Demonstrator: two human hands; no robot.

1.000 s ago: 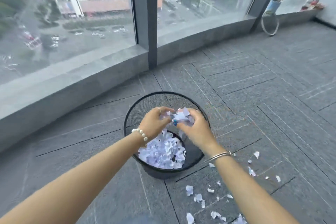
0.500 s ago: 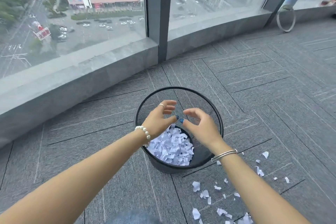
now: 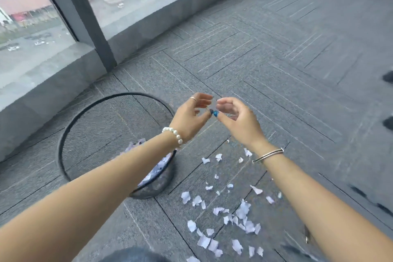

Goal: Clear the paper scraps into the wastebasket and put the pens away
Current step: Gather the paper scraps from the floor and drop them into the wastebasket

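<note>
Dozens of paper scraps [image 3: 234, 219] on the carpet right of the wastebasket [image 3: 102, 134], more scraps inside it, left hand [image 3: 191, 119] and right hand [image 3: 238, 123] just right of its rim, fingers loosely curled, thumbs nearly touching, holding nothing.

High-rise office floor beside a glazed outer wall

An upper-storey office setting is indicated by grey carpet tiles laid in alternating ribbed patterns [image 3: 244, 66], by floor-to-ceiling window panes [image 3: 36, 34] divided by a dark metal mullion [image 3: 85, 19] above a low grey sill [image 3: 53, 91], and by the streets, parked cars and rooftops seen far below through the glass. A round black wire-mesh wastebasket [image 3: 102, 125] partly filled with torn white paper scraps [image 3: 225, 217] is placed on the carpet.
</note>
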